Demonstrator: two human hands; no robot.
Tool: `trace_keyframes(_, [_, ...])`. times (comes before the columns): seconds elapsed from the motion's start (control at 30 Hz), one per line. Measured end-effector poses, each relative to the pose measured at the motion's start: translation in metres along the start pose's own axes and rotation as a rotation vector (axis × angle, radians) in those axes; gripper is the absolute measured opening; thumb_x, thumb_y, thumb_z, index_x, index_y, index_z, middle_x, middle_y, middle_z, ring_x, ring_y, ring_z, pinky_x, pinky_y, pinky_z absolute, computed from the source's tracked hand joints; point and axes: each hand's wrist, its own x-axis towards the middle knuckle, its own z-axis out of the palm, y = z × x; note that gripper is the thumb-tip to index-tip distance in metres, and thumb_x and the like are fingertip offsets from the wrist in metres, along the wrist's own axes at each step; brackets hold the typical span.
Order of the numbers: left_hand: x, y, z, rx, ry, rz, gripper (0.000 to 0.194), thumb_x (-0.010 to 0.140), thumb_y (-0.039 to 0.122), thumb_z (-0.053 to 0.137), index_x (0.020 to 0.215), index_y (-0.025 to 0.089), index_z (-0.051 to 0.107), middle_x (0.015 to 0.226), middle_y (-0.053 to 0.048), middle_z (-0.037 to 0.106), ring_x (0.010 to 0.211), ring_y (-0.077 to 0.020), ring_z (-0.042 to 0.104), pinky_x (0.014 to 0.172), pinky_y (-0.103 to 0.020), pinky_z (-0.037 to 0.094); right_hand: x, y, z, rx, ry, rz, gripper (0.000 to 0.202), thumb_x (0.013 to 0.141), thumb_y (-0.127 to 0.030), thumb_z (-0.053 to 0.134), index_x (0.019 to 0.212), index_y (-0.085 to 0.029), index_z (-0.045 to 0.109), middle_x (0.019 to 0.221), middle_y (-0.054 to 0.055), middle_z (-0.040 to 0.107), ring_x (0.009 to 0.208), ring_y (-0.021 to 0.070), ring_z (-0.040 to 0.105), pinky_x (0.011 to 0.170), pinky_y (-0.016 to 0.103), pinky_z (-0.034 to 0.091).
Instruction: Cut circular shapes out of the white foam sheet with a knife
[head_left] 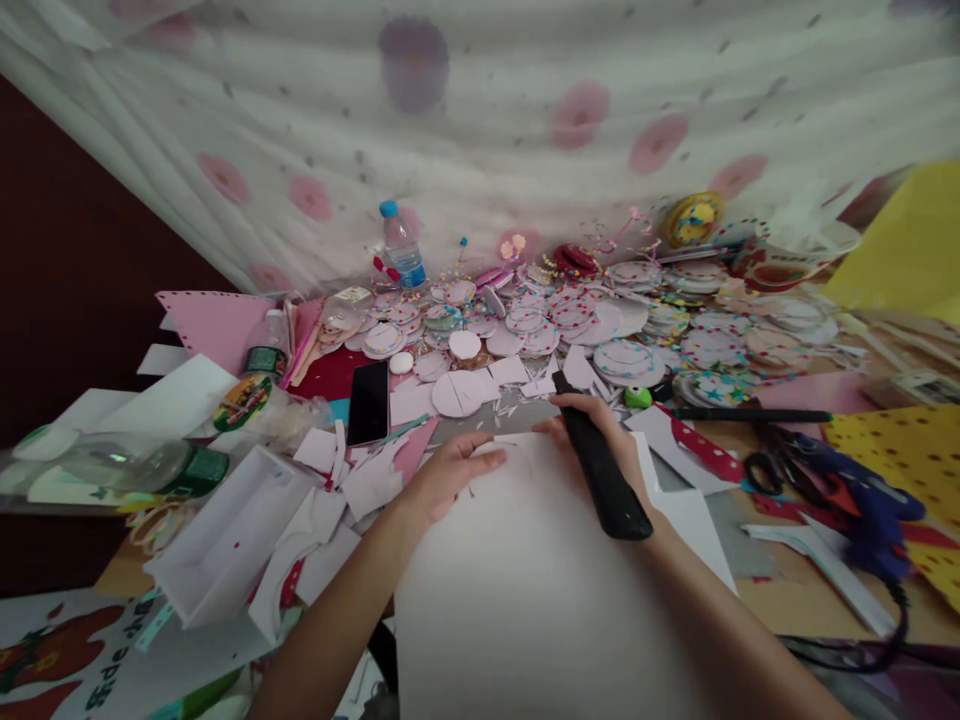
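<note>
A large white sheet of card (525, 600) reaches from the tabletop toward me, with faint pencil lines near its far edge. My left hand (446, 475) grips the sheet's far left edge, thumb on top; some fingertips are hidden. My right hand (611, 440) is closed around a long black tool (600, 465), narrow at its far end and broad near my wrist; its exact kind does not show. Part of that hand rests at the sheet's far right. Just beyond lie white paper offcuts (510, 372) and a white disc (457, 394) with a drawn line.
Decorated round discs (525, 320) crowd the back below a flowered curtain (465, 120). A phone (368, 402), a white box (232, 540) and bottles, including a blue-capped one (401, 245), stand left. Scissors (772, 470) and a blue glue gun (862, 490) with its cord lie right.
</note>
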Motion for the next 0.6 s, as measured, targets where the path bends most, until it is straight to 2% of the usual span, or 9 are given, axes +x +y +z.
trace_keyframes(0.17, [-0.002,0.003,0.005,-0.023,-0.079,-0.004,0.043,0.064,0.035,0.085,0.102,0.017,0.072,0.078,-0.003,0.073,0.067,-0.0141,0.066,0.070,-0.026,0.051,-0.002,-0.007,-0.006,-0.017,0.035,-0.018,0.021,0.090,-0.037,0.057,0.106,-0.025,0.057,0.077,0.003,0.070,0.075,0.0228,0.068,0.074,0.038,0.052])
trace_keyframes(0.27, [0.000,0.001,0.004,0.000,-0.087,0.008,0.046,0.065,0.037,0.084,0.105,0.017,0.071,0.080,-0.004,0.073,0.068,-0.0150,0.066,0.072,-0.027,0.052,-0.004,-0.006,-0.007,-0.008,0.022,-0.005,0.021,0.090,-0.038,0.056,0.106,-0.024,0.058,0.080,0.004,0.072,0.076,0.0230,0.069,0.074,0.038,0.053])
trace_keyframes(0.33, [0.004,-0.002,0.003,0.090,-0.066,0.046,0.046,0.070,0.040,0.080,0.108,0.017,0.070,0.085,-0.005,0.074,0.072,-0.0174,0.068,0.072,-0.029,0.052,-0.005,-0.001,-0.005,-0.002,0.002,0.020,0.024,0.090,-0.038,0.056,0.108,-0.023,0.058,0.084,0.005,0.072,0.078,0.0232,0.069,0.074,0.039,0.053])
trace_keyframes(0.43, [0.013,-0.011,0.000,0.482,0.074,0.257,0.035,0.082,0.040,0.065,0.108,0.017,0.069,0.094,-0.007,0.074,0.081,-0.0210,0.070,0.075,-0.032,0.054,-0.005,0.011,0.000,-0.006,0.030,0.056,0.028,0.088,-0.041,0.059,0.108,-0.021,0.060,0.088,0.007,0.073,0.079,0.0242,0.069,0.075,0.040,0.053])
trace_keyframes(0.5, [0.021,-0.017,-0.001,0.721,0.210,0.403,0.027,0.083,0.034,0.062,0.103,0.017,0.069,0.099,-0.007,0.074,0.091,-0.0236,0.069,0.083,-0.034,0.053,-0.004,0.019,0.002,0.010,0.093,0.053,0.029,0.087,-0.041,0.060,0.108,-0.021,0.060,0.087,0.007,0.074,0.081,0.0247,0.069,0.078,0.041,0.053])
trace_keyframes(0.6, [0.032,-0.021,-0.002,0.818,0.326,0.492,0.023,0.080,0.024,0.065,0.101,0.017,0.067,0.105,-0.008,0.072,0.103,-0.0256,0.065,0.094,-0.037,0.048,0.002,0.026,-0.002,0.031,0.173,0.030,0.031,0.089,-0.039,0.058,0.114,-0.020,0.059,0.077,0.004,0.073,0.081,0.0236,0.069,0.080,0.039,0.052])
